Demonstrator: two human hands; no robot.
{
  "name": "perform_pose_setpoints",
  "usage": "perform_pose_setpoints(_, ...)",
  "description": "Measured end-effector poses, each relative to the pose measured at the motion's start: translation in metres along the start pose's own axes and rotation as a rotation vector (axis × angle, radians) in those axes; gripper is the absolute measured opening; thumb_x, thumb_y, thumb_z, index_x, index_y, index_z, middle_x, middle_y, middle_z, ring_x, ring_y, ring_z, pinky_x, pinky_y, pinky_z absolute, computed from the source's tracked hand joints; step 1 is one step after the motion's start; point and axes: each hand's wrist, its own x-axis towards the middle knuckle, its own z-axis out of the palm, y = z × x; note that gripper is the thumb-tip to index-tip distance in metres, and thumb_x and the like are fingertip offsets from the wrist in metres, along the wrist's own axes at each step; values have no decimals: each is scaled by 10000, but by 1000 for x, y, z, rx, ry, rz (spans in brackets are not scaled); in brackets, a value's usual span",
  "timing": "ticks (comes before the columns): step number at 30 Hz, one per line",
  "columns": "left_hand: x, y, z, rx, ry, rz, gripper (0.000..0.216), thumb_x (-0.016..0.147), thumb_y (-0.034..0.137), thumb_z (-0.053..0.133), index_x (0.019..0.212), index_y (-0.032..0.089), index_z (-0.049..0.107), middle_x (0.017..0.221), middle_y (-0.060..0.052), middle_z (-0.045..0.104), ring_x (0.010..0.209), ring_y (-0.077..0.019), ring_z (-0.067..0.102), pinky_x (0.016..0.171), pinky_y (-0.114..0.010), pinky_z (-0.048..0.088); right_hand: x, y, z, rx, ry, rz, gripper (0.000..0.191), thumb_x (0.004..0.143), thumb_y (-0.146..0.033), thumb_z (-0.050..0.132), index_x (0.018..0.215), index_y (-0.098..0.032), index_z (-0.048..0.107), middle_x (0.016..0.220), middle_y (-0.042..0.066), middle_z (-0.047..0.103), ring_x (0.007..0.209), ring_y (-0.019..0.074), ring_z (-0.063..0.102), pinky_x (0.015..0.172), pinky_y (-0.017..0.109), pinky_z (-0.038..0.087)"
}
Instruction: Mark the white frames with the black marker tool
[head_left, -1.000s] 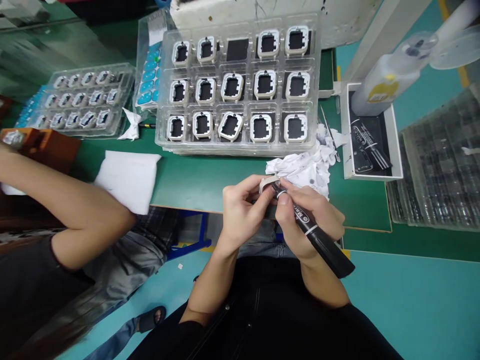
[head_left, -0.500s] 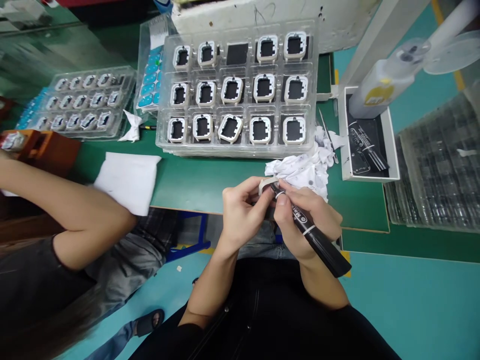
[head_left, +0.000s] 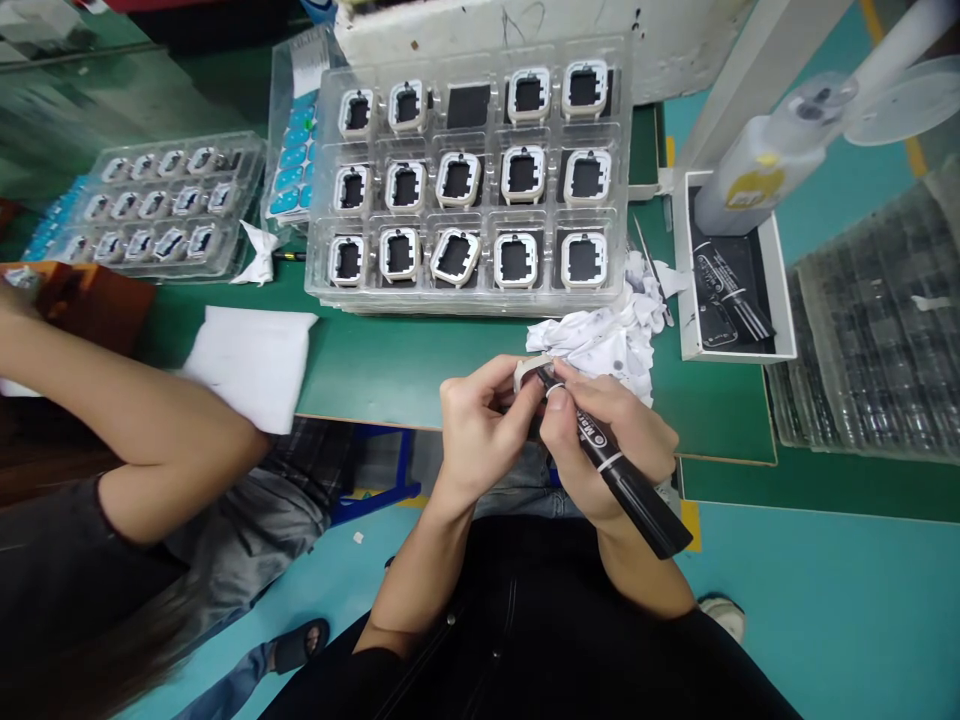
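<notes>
Pinched between the thumb and fingers of my left hand (head_left: 484, 430) is a small cream-white frame (head_left: 529, 369), partly covered by the fingers. It resembles the square frames in the tray. My right hand (head_left: 607, 440) grips a black marker pen (head_left: 634, 495) like a pencil, its tip end at the frame; whether the tip touches is hard to see. Both hands are close together over the table's front edge. Just behind them lies a crumpled, spotted white cloth (head_left: 600, 345). Beyond it, a clear plastic tray (head_left: 469, 298) holds several square frames, with one pocket in the back row lacking a frame.
A white box (head_left: 739, 355) holding a pump bottle (head_left: 750, 170) stands right, with tweezers (head_left: 652, 265) beside it. Stacked trays (head_left: 862, 350) are far right. On the left are a folded white cloth (head_left: 255, 365), another filled tray (head_left: 165, 265) and a co-worker's arm (head_left: 150, 420).
The view has shifted slightly. Both hands keep their hold on the frame and the marker pen, nearly in the same pose. A shoe now shows at the lower right.
</notes>
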Motion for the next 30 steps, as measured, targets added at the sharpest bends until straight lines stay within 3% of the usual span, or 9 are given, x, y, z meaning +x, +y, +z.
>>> perform_pose_setpoints(10, -3, -3, 1, 22, 9, 4, 164, 1020, 301, 767, 984, 149, 815, 738, 2, 668, 610, -94, 498, 568, -226, 407, -1, -1, 1, 36, 15, -2, 235, 932, -9, 778, 1114, -150, 734, 1053, 110, 828, 1033, 268, 846, 901, 348, 732)
perform_pose_setpoints(23, -1, -3, -1, 8, -9, 7, 118, 991, 249, 783, 934, 146, 788, 728, 11, 654, 610, -85, 492, 565, -208, 411, 2, -1, 2, 1, 22, -3, 187, 959, -38, 769, 1089, -166, 728, 1042, 98, 834, 994, 240, 849, 872, 322, 727)
perform_pose_setpoints(30, -2, -1, 0, -24, -6, -1, 40, 955, 188, 810, 957, 149, 801, 746, 14, 695, 627, -85, 579, 595, -179, 473, 2, -2, 2, -8, 10, 5, 211, 938, -16, 770, 1073, -169, 717, 1026, 86, 831, 995, 240, 849, 858, 314, 726)
